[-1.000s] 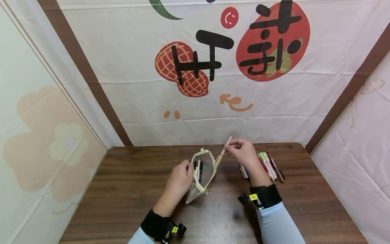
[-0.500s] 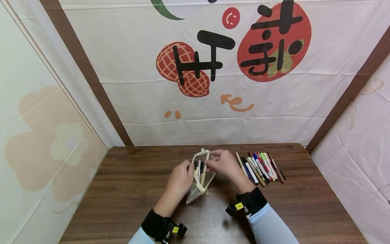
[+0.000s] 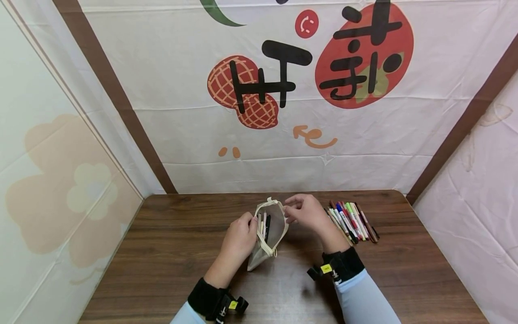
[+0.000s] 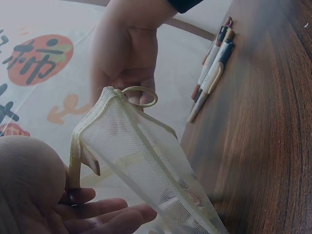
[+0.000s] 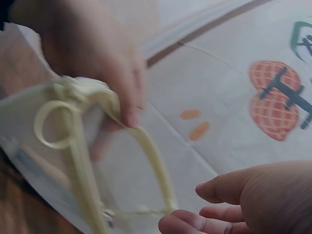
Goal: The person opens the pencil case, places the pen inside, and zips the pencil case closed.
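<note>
A pale mesh zip pouch (image 3: 279,225) stands tilted on the table with its mouth spread wide. My left hand (image 3: 239,236) pinches its left rim between thumb and fingers, as the left wrist view also shows. Inside the pouch lie several pens (image 3: 264,226), light and dark. At the opposite rim is my right hand (image 3: 309,213), with nothing in it. Its thumb and fingers stand apart in the right wrist view, fingertips right at the pouch's cream edging (image 5: 163,180). A zipper pull loop (image 5: 53,124) hangs at the near end.
To the right on the brown wooden table (image 3: 170,252) lies a row of several markers and pens (image 3: 356,220), partly covered by my right hand and wrist. A printed cloth (image 3: 194,175) hangs behind the table's far edge, with more cloth at both sides.
My right hand carried a tan pen from the right into the pouch, let go of it, and drew back to the right rim. The left hand kept its grip.
</note>
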### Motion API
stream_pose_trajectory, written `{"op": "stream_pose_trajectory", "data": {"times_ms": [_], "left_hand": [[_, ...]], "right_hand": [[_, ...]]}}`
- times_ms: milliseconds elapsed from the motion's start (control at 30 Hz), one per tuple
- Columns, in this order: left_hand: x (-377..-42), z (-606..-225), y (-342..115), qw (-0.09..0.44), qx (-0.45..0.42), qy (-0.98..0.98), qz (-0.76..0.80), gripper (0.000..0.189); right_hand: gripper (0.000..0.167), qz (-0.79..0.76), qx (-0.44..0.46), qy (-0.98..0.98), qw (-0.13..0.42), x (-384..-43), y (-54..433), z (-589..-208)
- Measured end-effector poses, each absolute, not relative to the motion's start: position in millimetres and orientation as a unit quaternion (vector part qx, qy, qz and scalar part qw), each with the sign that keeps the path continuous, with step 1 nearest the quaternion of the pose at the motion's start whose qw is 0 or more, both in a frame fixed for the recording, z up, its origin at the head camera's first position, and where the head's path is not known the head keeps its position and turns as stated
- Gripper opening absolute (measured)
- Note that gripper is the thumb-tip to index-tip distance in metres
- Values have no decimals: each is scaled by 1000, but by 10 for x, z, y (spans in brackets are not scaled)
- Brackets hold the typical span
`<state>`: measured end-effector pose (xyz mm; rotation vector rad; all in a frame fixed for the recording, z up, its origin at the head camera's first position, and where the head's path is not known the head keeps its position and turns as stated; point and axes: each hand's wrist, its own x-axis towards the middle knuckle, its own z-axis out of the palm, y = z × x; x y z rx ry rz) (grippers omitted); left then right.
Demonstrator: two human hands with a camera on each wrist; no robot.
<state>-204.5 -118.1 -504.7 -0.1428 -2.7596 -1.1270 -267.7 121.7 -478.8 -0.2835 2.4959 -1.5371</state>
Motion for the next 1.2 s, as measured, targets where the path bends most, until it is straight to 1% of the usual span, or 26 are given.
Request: {"op": "stream_pose_trajectory", "data": {"times_ms": [100,233,467,633,800,1033,1200], "left_hand": [[-2041,-5045,-1181,79,-49,-922,-376,27],[-2044,-5050,-1177,81,-51,-921,-377,26],[-2041,-5053,-1179,78,-50,-920,-381,28],[-2035,-5047,-1180,74,-48,-919,-384,29],[-2034,-5052,-1176,75,-50,-918,-386,29],[-2036,-5057,-1166,82,-51,-919,-382,29],[-2032,-5060,-1167,82,-50,-919,-383,28]], "right_hand": [[32,-509,-93,852,80,-2695,1381,-4709],[35,-480,-78,872,59,-2718,1607,-4625],[40,-438,-31,897,46,-2744,1972,-4528],[47,-403,-2,915,33,-2735,2218,-4500],[49,-359,52,932,16,-2722,2442,-4518],[52,-307,110,945,24,-2710,2772,-4643],[57,-288,139,946,58,-2701,2947,-4737]]}}
